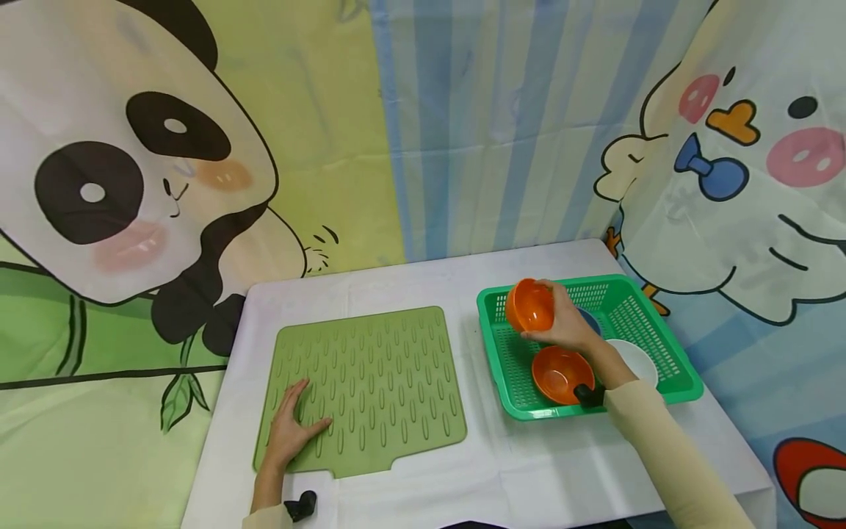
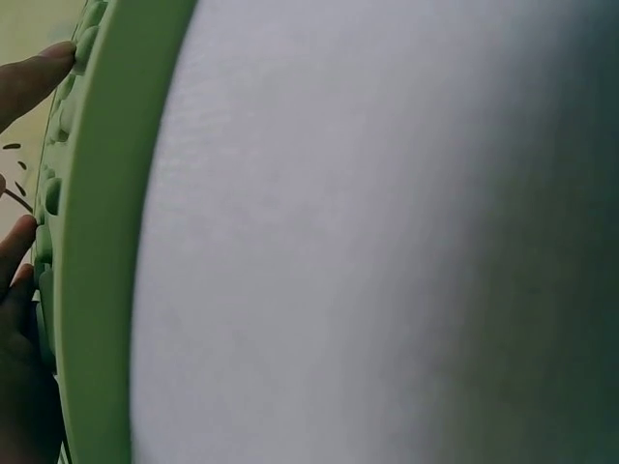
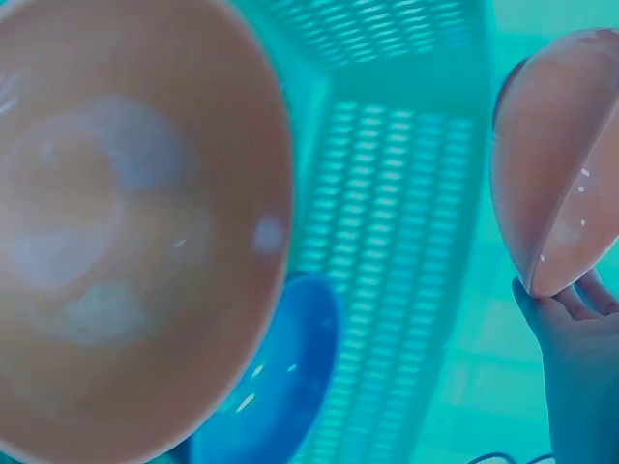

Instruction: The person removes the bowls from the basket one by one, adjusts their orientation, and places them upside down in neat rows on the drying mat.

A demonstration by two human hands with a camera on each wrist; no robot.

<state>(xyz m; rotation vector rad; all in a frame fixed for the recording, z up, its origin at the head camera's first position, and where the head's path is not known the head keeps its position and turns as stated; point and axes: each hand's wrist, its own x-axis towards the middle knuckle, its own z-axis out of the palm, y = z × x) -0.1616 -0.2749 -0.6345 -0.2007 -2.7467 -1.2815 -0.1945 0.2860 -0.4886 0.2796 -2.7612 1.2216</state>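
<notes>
My right hand point(image 1: 565, 323) grips a small orange bowl point(image 1: 526, 307) by its rim, over the left part of a green plastic basket point(image 1: 667, 353). The bowl is tilted, its inside facing me. Below it in the basket lies another orange bowl point(image 1: 562, 373). A blue bowl point(image 1: 588, 320) is partly hidden behind my right hand, and a white dish point(image 1: 633, 360) lies near my forearm. In the right wrist view the held bowl point(image 3: 551, 164) is at the right edge. My left hand point(image 1: 288, 430) rests with spread fingers on a green ridged mat point(image 1: 370, 389).
A white-clothed table point(image 1: 489, 470) carries the mat on the left and the basket on the right. Behind it hangs a printed curtain point(image 1: 463, 132) with a panda and a white cartoon bird. The mat's tab points toward me.
</notes>
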